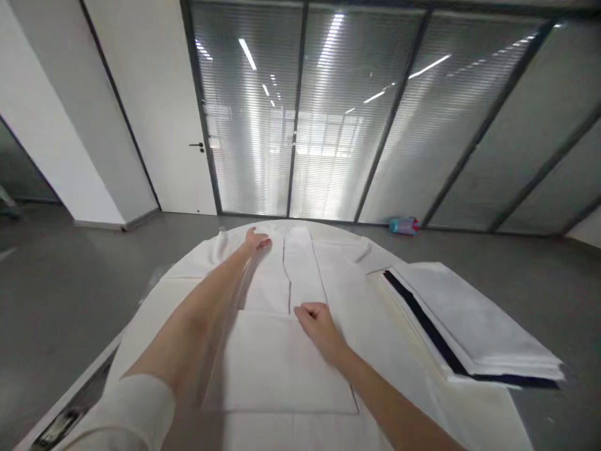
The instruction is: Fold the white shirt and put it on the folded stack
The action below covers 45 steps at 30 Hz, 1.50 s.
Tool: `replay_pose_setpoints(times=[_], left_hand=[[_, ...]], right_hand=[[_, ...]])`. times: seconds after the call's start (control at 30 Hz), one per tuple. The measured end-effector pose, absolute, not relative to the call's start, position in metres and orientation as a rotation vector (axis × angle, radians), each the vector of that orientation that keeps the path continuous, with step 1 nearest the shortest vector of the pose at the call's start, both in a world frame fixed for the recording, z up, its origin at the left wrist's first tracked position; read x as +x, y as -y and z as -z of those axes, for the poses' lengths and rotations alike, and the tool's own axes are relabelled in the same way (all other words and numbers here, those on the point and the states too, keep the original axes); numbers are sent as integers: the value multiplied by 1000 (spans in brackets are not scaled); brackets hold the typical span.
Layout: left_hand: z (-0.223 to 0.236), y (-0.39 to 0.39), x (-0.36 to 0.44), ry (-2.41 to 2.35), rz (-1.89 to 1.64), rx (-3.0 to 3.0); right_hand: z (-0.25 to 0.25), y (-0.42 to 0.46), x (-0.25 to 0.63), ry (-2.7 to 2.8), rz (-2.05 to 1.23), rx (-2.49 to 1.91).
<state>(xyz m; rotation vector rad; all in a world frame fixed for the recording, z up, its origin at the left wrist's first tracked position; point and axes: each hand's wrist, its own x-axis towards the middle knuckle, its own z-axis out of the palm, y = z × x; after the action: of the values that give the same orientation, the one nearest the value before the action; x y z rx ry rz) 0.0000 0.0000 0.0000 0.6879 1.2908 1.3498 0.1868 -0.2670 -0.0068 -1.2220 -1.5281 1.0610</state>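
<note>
A white folded cloth (277, 357) lies spread on a table covered with a white sheet (154, 300). My left hand (256, 240) reaches to the cloth's far end and rests on it, fingers flat and together. Nearer to me, my right hand (315, 318) presses on the cloth's middle fold with the fingers curled under. A thin seam line (287, 275) runs between the two hands.
A stack of folded white cloths with a dark edge (469, 326) sits on the table's right side. On the grey floor by the glass wall with blinds lies a blue and red bottle (404, 225). A door with a handle (200, 146) stands at the back left.
</note>
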Motion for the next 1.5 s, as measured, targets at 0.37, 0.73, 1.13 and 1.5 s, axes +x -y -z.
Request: replay_pose_setpoints(times=[0.37,0.73,1.13,1.5], left_hand=[[-5,8,10,-1138,-1440,762],[-29,104,-7,-856,-1468,953],[0,165,-28,-1021,-1395,870],[-37,151,-43,-800,-1083,766]], right_hand=[[9,264,189,1480,-1177,-1154],[-47,174,247,734,-1348,-1117],[-35,162,229,839,-1241,-1413],[-56,165,228,765,-1513,-1117]])
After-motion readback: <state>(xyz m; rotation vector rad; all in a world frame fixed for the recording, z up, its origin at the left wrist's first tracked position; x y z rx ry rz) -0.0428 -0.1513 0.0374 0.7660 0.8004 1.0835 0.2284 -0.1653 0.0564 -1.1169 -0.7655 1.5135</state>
